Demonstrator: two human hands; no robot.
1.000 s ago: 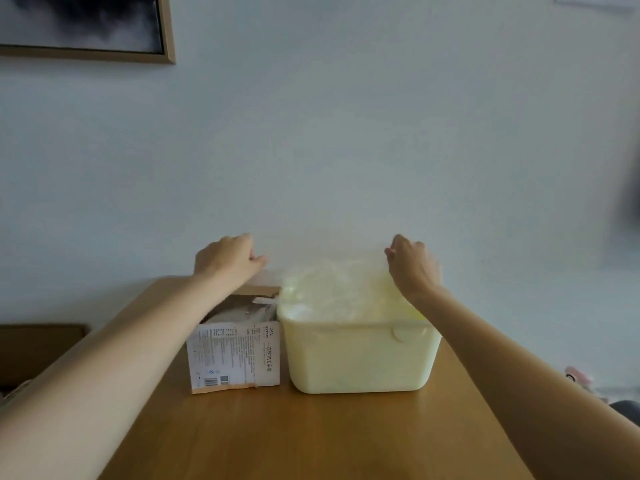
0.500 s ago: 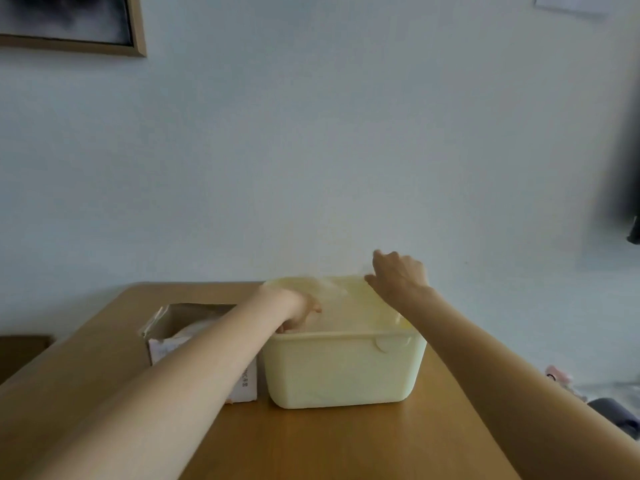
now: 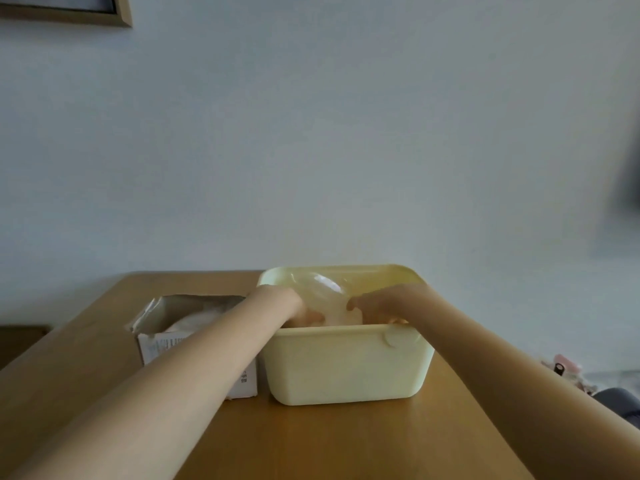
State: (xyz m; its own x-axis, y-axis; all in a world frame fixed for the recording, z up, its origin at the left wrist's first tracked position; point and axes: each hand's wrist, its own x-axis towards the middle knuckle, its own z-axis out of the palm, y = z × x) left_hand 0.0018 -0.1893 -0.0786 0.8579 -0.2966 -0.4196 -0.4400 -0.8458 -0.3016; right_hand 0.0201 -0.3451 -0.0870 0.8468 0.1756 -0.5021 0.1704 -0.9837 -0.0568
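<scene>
A pale, bare wall (image 3: 311,133) fills most of the head view. The corner of a picture frame (image 3: 117,19) sits high up and a wooden bench (image 3: 329,445) lies below. We take the pale yellow bin (image 3: 346,368) as our landmark. It stands upright on the bench towards the far edge, open at the top.

Just left of the bin is an open cardboard box (image 3: 152,348) with printed sides and something white inside. It is so close that we cannot tell whether the two touch. Well right of the bin, off the bench, lies a small pink thing (image 3: 562,367), too blurred to name.

Both forearms reach over the bin's near wall. The left grip (image 3: 287,306) dips inside the bin at its left end and the right grip (image 3: 377,306) towards its right. Between and behind them a clear plastic film (image 3: 322,289) billows inside the bin. It is thin, glossy and crumpled, with a bright highlight on it, and its top is about level with the rim.

The fingers are hidden below the near rim. We therefore cannot tell whether either grip is closed on the film or only pressing it. The right thumb lies against the film.

We judge the step in hand to be seating the film down into the bin as a liner. The next move calls for pressing it to the floor and corners and spreading the grips apart. The film looks light and springy, so slow, flat pressure should let the air out.
</scene>
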